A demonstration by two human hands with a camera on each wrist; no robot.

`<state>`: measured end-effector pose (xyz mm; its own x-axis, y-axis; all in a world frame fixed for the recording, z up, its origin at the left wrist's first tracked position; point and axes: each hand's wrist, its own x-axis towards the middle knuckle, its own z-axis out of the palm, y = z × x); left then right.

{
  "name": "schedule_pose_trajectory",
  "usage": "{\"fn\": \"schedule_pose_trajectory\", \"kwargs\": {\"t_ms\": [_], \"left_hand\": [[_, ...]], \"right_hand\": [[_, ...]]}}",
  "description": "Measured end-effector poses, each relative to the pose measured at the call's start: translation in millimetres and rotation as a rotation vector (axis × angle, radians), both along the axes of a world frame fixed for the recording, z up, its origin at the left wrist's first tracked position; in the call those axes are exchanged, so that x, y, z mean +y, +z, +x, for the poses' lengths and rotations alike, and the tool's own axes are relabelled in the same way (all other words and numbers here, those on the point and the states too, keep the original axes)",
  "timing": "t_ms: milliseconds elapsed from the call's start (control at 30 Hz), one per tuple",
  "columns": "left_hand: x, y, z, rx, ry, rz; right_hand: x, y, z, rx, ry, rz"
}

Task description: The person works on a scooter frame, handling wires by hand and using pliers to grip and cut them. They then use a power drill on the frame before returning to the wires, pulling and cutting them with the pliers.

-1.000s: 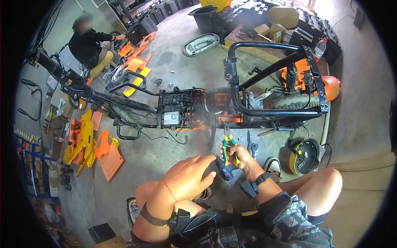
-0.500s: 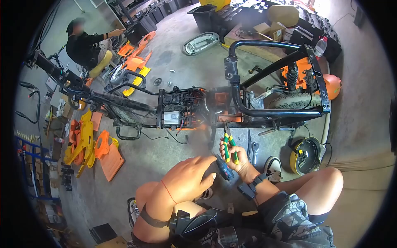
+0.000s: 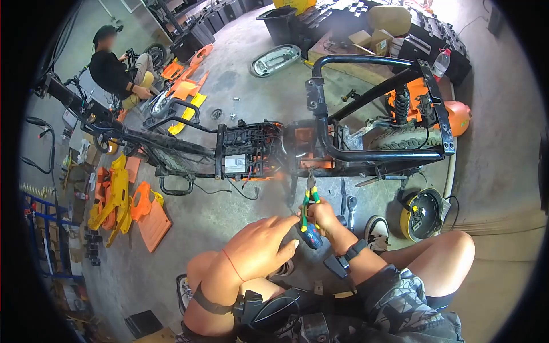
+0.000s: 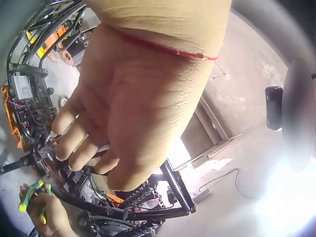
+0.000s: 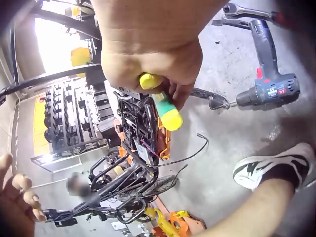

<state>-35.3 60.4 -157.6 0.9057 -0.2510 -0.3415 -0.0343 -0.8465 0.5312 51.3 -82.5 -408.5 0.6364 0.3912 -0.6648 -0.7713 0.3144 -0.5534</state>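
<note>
My right hand grips a pair of pliers with green and yellow handles. The tips of the pliers point up to the lower rail of a bare black vehicle frame, overlapping it in the head view. From the right wrist, the yellow handle ends stick out below the palm. My left hand holds nothing; it hangs over my knee with loose fingers, palm down. In the left wrist view its palm fills the middle. A cordless drill lies on the floor close to my right hand.
A ratchet wrench lies right of the drill. A yellow helmet holding small parts stands by my right foot. Orange and yellow panels lie at left. Another person sits at the far left. A black bin stands behind.
My right hand has turned the pliers, so their handles now slant to the lower left. The left hand stays put. The other person has lowered the outstretched arm.
</note>
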Motion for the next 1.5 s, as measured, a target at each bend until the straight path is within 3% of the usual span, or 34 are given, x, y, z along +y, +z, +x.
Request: {"fn": "schedule_pose_trajectory", "kwargs": {"t_ms": [67,167,200,267,433,500,533,600,633,667,733,800,1033,1133,1333,1500], "left_hand": [[-0.7,-0.8,-0.2,-0.004,-0.002,-0.003],[-1.2,-1.6,-1.6,0.000,0.000,-0.003],[-1.0,-1.7,-1.6,0.005,0.002,0.001],[0.6,-3.5,-2.2,-0.002,0.003,-0.004],[1.6,-2.7,-3.0,0.002,0.007,-0.007],[1.4,-2.3,-3.4,-0.008,-0.003,-0.006],[1.4,-3.3,-3.7,-0.008,-0.003,-0.006],[1.4,-5.7,-4.1,-0.033,0.001,-0.010],[0.6,-4.7,-3.8,-0.035,0.000,-0.010],[-0.3,-3.2,-3.3,-0.028,0.000,-0.007],[-1.0,-1.8,-3.0,-0.023,0.000,-0.001],[-1.8,-1.8,-2.8,-0.009,-0.004,-0.001],[0.2,-4.4,-6.7,-0.022,0.007,-0.005],[2.0,-5.5,-7.6,-0.030,0.016,-0.016],[6.0,-9.9,-8.0,-0.075,0.001,-0.026],[5.7,-11.4,-7.3,-0.085,0.000,-0.038]], "right_hand": [[0.2,-2.9,-0.4,-0.065,0.037,-0.068],[0.3,-3.2,-2.5,-0.348,0.236,-0.578],[-0.2,-11.5,-2.1,-0.348,0.235,-0.578],[0.7,-18.3,-0.6,-0.533,0.362,-0.880],[-0.3,-11.4,-0.3,-0.535,0.431,-0.998],[0.3,-13.2,1.3,-0.315,0.245,-0.473],[-1.4,-13.9,2.0,-0.315,0.244,-0.473],[-4.5,6.0,5.0,0.027,0.052,0.022],[-6.2,-6.0,4.8,0.076,0.020,0.184],[-9.0,-10.0,6.9,0.074,0.018,0.184],[-12.5,-18.4,9.3,0.235,-0.018,0.534],[-12.0,-13.9,6.0,0.192,-0.032,0.548],[-10.7,-33.4,-2.3,0.340,-0.190,1.036],[-8.0,-36.1,-6.3,0.359,-0.215,1.107],[9.7,-11.6,-11.3,0.356,-0.234,1.155],[30.4,39.4,-20.7,0.207,-0.119,0.937]]}}
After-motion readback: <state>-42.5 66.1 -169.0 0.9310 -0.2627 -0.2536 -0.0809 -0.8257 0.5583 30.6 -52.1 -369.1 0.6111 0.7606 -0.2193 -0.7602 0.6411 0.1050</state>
